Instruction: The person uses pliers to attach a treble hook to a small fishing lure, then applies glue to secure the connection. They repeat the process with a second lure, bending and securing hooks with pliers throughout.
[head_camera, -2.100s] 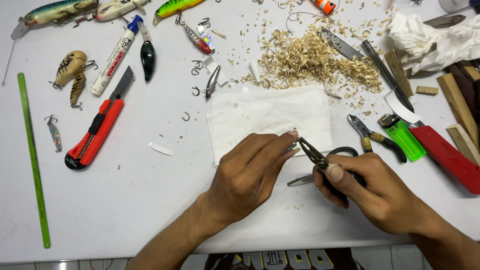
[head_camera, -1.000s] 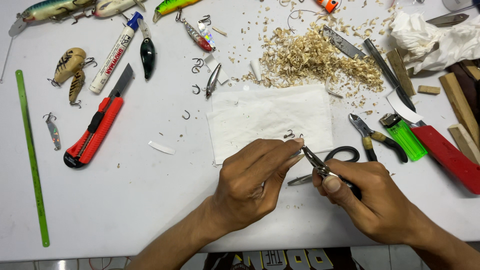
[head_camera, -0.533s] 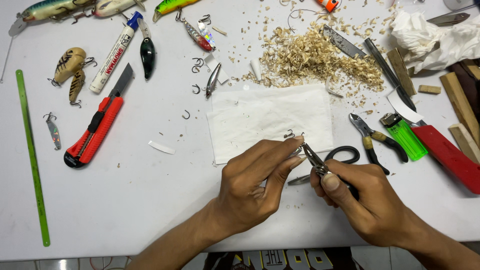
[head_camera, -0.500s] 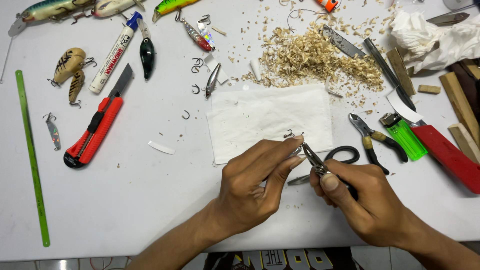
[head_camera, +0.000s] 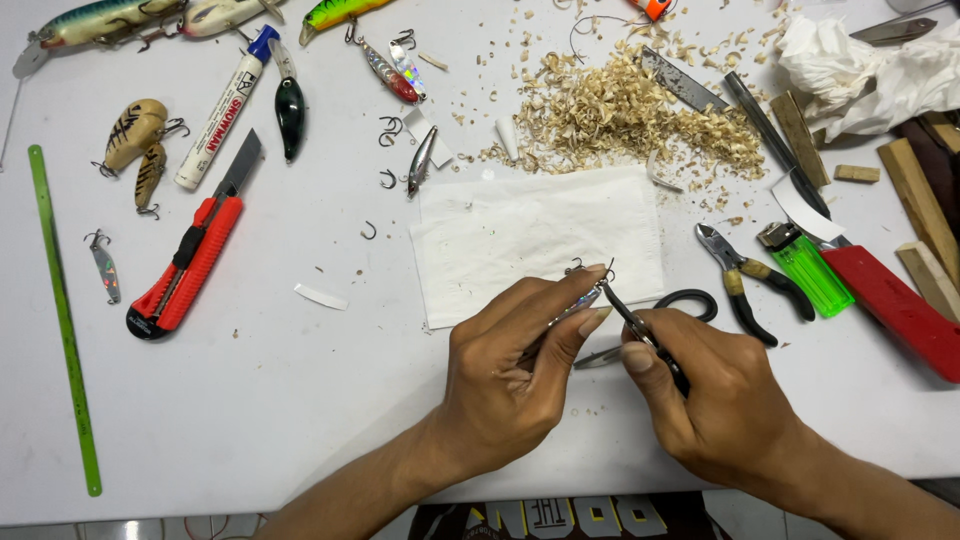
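Near the bench's (head_camera: 300, 400) front edge, a small silvery lure (head_camera: 572, 308) is pinched in the left hand (head_camera: 505, 385), steadied over the white tissue (head_camera: 530, 235). Slim pliers (head_camera: 640, 330) are gripped in the right hand (head_camera: 725, 400), their tips brought to the lure's hook (head_camera: 605, 270).

both forearms bare — no sleeves, rings or watch.

Small silvery lure (head_camera: 572, 308) pinched in left hand (head_camera: 505, 385) fingers (head_camera: 590, 322), tilted, upper end toward the white paper towel (head_camera: 530, 240), mostly hidden by the hand. Small treble hook (head_camera: 590, 268) at its tip, just over the towel's lower edge. Slim dark pliers (head_camera: 640, 335) gripped in right hand (head_camera: 725, 405), nose pointing up-left, tips meeting the lure's end at the hook, just below the towel.
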